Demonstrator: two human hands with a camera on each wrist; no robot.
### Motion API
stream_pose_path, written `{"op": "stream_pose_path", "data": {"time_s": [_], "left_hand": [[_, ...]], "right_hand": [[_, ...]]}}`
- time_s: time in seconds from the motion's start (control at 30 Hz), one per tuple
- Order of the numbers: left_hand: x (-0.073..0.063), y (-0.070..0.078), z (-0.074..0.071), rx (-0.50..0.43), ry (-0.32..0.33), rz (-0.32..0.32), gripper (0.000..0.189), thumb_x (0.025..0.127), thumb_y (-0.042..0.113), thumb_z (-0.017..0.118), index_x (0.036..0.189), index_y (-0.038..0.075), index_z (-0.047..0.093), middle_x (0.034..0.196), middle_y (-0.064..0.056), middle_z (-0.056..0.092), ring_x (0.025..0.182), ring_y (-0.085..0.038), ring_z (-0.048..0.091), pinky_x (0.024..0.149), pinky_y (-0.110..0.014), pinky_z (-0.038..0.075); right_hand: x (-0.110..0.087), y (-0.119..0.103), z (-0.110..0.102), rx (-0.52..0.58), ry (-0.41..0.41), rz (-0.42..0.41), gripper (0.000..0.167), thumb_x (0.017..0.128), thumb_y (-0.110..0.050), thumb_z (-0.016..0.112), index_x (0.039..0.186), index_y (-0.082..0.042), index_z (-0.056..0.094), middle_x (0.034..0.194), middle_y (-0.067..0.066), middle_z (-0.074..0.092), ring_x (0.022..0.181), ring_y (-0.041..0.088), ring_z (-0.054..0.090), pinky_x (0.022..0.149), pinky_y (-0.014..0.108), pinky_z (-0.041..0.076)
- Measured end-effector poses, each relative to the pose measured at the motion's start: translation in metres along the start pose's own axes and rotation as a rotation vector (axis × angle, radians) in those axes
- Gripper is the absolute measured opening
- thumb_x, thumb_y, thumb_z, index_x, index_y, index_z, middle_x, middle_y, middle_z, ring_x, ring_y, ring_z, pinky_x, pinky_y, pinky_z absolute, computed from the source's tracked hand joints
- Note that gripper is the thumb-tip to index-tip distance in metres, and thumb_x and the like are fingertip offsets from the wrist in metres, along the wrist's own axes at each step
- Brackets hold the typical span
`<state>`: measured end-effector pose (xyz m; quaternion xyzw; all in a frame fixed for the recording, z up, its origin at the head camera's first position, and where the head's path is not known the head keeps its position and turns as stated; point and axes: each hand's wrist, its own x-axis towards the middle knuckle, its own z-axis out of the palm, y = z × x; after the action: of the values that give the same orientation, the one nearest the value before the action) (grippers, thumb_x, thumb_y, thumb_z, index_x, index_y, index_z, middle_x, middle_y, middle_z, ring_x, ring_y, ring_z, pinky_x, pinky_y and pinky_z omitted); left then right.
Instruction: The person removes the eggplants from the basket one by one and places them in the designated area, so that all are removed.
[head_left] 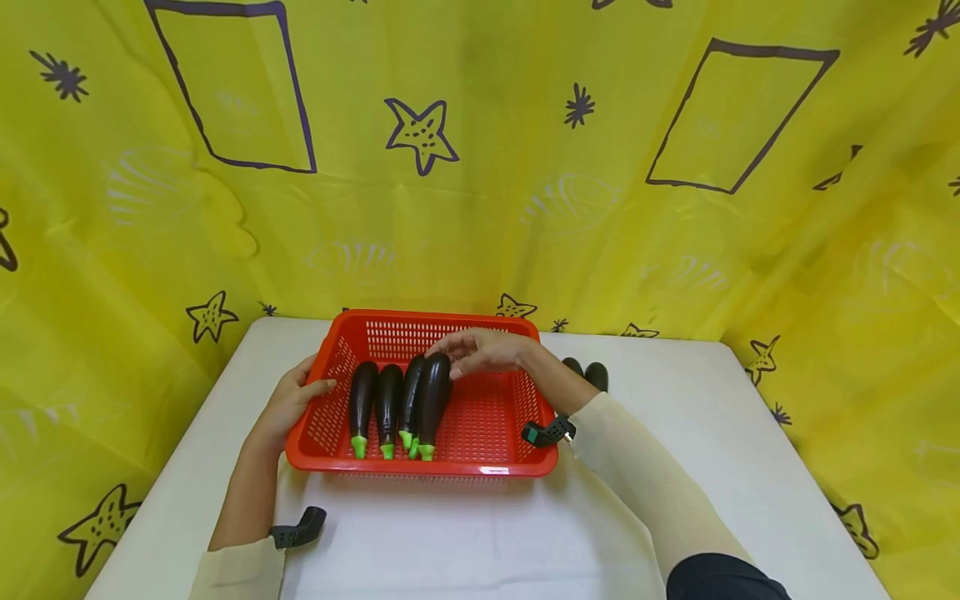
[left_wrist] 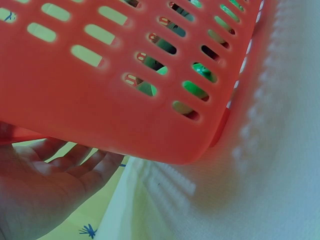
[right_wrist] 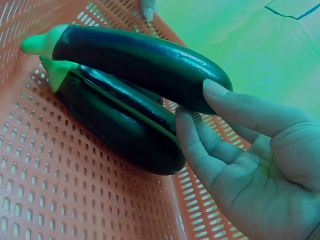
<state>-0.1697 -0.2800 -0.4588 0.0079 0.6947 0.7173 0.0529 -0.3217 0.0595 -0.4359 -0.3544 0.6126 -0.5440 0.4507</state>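
- Head view: a red basket (head_left: 483, 467) sits on a white table (head_left: 675, 400), in front of a yellow curtain (head_left: 480, 233) drawn with stars and fish.
- Head view: the left hand (head_left: 292, 400) grips the basket's left rim, thumb over the top edge and inside.
- Head view: the right hand (head_left: 483, 348) reaches over the basket and holds the rounded far end of the held eggplant (head_left: 433, 400), the rightmost of those inside.
- Head view: three other eggplants (head_left: 363, 400) show plainly to its left, side by side, green stems toward the person; one more green stem pokes out beside the held one.
- Head view: two outer eggplants (head_left: 597, 377) lie on the table right of the basket, partly hidden by the right forearm.
- Head view: each wrist wears a black band (head_left: 298, 529), near a cream sleeve (head_left: 240, 571).
- Left wrist view: the basket's slotted wall fills most of the picture; the left hand's fingers lie at its rim, and green and dark bits show through the slots.
- Right wrist view: thumb and fingers pinch the tip of the held eggplant, which lies across the picture above two others. Whether it touches them is unclear.
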Motion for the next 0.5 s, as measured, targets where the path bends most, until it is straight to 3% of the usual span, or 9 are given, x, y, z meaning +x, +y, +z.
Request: {"op": "stream_pose_path", "data": {"time_s": [0.3,0.5], "left_hand": [[-0.001,0.0006,-0.0007,0.021,-0.005,-0.014,0.064,0.104,0.005,0.051,0.163,-0.001,0.027,0.142,-0.03,0.047,0.104,-0.018,0.067,0.085,-0.037,0.061],[-0.001,0.0,-0.0007,0.021,0.001,-0.022,0.064,0.104,0.006,0.052,0.162,-0.001,0.027,0.143,-0.031,0.046,0.105,-0.017,0.067,0.086,-0.036,0.061]], "right_hand": [[-0.0008,-0.0015,0.0021,0.073,-0.038,0.012,0.045,0.098,0.018,0.052,0.14,0.0,0.054,0.129,0.014,0.064,0.117,0.028,0.064,0.113,0.057,0.042],[-0.0007,-0.0003,0.0014,0.065,-0.052,0.0,0.046,0.099,0.019,0.05,0.139,-0.001,0.058,0.131,0.014,0.064,0.118,0.027,0.063,0.112,0.056,0.043]]}}
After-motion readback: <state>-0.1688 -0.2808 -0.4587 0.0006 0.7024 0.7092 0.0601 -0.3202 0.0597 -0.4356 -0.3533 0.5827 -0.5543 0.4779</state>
